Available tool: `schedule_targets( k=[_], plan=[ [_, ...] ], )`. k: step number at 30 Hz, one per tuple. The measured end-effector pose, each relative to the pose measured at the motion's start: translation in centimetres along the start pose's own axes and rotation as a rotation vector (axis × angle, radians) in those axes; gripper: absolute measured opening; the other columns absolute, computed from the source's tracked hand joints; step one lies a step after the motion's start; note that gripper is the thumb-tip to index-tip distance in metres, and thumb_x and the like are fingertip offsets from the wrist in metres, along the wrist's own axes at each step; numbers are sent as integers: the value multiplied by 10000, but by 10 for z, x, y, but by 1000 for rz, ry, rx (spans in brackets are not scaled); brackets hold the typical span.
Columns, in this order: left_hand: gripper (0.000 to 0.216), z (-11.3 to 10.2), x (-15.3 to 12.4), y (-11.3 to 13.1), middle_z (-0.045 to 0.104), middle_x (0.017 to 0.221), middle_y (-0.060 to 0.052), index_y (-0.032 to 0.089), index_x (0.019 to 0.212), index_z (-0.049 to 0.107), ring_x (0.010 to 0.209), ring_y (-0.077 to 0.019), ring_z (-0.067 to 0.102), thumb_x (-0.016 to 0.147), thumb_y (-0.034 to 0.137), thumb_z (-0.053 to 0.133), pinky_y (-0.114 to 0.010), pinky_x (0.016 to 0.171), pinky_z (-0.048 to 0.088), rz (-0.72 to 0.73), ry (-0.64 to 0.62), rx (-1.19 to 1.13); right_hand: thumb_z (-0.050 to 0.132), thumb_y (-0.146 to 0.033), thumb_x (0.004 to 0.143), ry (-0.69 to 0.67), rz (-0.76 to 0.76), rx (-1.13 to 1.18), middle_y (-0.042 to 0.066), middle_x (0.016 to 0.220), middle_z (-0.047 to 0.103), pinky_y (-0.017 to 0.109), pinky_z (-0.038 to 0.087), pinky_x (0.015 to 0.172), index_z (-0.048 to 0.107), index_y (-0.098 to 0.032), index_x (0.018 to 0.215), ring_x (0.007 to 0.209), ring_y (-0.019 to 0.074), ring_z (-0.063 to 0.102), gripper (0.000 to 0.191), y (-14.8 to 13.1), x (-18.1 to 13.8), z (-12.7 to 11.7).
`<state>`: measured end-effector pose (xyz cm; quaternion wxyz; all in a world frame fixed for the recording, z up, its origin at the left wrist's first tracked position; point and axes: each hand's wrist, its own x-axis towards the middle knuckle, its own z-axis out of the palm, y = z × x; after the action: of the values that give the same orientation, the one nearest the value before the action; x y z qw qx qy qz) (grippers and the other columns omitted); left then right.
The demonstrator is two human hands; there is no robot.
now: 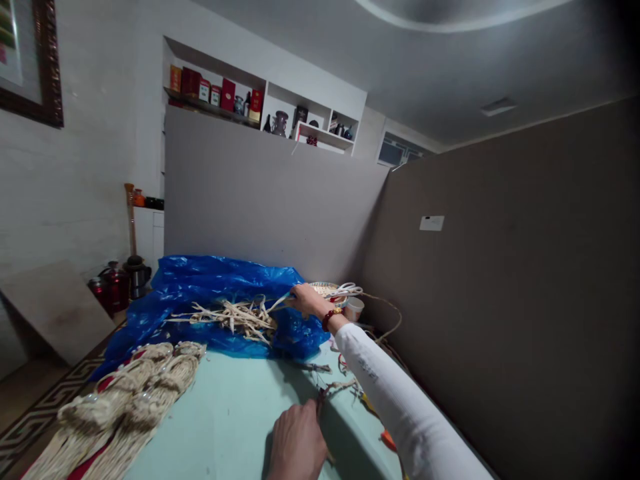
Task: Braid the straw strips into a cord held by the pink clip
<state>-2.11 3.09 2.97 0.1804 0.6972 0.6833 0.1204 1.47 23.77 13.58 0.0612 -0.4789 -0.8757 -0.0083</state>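
Note:
My right hand (pixel 306 299), in a white sleeve and wearing a dark red bead bracelet (pixel 327 319), reaches over the blue plastic sheet (pixel 225 272). Its fingers are pinched on a pale, flat fibre strip (pixel 279 304) at the right side of a loose pile of dried strips (pixel 235 317). Low in the view, my left hand (pixel 298 441) is closed just above the pale green tabletop (pixel 220 407). Something dark shows at its thumb side, and a tan twisted strand (pixel 343 387) lies just beyond. What its fingers hold is hidden.
Bundles of woven fibre sandals (pixel 135 393) lie along the table's left side. Behind my right hand are a woven basket (pixel 325 288), a white cup (pixel 354 307) and a looped white cable (pixel 347 289). Grey partitions (pixel 270 193) close off the back and right.

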Motion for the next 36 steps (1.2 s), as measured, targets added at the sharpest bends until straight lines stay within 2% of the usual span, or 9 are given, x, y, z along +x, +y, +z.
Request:
schedule_targets(
  k=[6, 10, 14, 19, 23, 29, 32, 36],
  plan=[
    [386, 3, 2, -1, 748, 1038, -136, 171, 1079, 664, 997, -275, 688, 879, 103, 340, -368, 825, 507, 10, 20, 2, 546, -353, 942, -5, 73, -29, 75, 1071, 630, 362, 535, 789, 610, -146, 1097, 899, 178, 627, 267, 6, -34, -17],
    [381, 3, 3, -1, 753, 1024, -141, 164, 1073, 667, 992, -290, 690, 882, 108, 343, -381, 813, 513, 16, 24, 5, 500, -339, 956, 114, 159, -48, 89, 953, 653, 330, 493, 741, 617, -126, 1027, 828, 179, 627, 254, 12, -46, -25],
    [372, 4, 4, -2, 750, 1040, -130, 172, 1076, 663, 1006, -278, 685, 884, 112, 350, -373, 832, 507, 20, 26, 7, 439, -213, 930, 253, 208, -28, 152, 958, 669, 282, 394, 655, 586, -129, 1096, 829, 217, 624, 237, 16, -53, -32],
    [395, 3, 4, -1, 756, 1027, -126, 175, 1061, 673, 992, -272, 691, 859, 76, 349, -366, 820, 506, 15, 22, 5, 431, -199, 906, 319, 171, 50, 123, 936, 685, 251, 338, 626, 618, -152, 1069, 806, 191, 603, 252, 14, -57, -36],
    [398, 0, 2, 0, 752, 1038, -130, 173, 1057, 674, 1000, -263, 687, 865, 72, 340, -350, 816, 496, 13, 24, -1, 589, -207, 798, 259, 96, 151, 53, 766, 686, 228, 311, 575, 687, -158, 863, 660, 140, 557, 128, 17, -66, -39],
    [410, -1, 0, 0, 749, 1052, -128, 177, 1096, 656, 1006, -241, 683, 876, 63, 330, -318, 814, 473, 26, 32, -12, 565, -183, 784, 345, 128, 367, 47, 649, 640, 231, 318, 565, 678, -124, 768, 595, 126, 504, 129, 37, -105, -48],
    [392, -2, 0, -1, 746, 1065, -129, 170, 1081, 660, 1007, -258, 681, 896, 98, 323, -336, 808, 470, 38, 31, -26, 550, -298, 824, 361, 121, 565, 32, 648, 630, 217, 349, 546, 652, -127, 800, 579, 119, 514, 201, 42, -130, -39],
    [378, -6, -1, -2, 753, 1043, -118, 180, 1004, 682, 1013, -251, 679, 905, 129, 321, -318, 784, 460, 38, 27, -46, 538, -508, 808, 328, 148, 852, 29, 644, 619, 208, 359, 456, 587, -136, 831, 500, 112, 510, 376, 41, -156, -7]
  ],
)
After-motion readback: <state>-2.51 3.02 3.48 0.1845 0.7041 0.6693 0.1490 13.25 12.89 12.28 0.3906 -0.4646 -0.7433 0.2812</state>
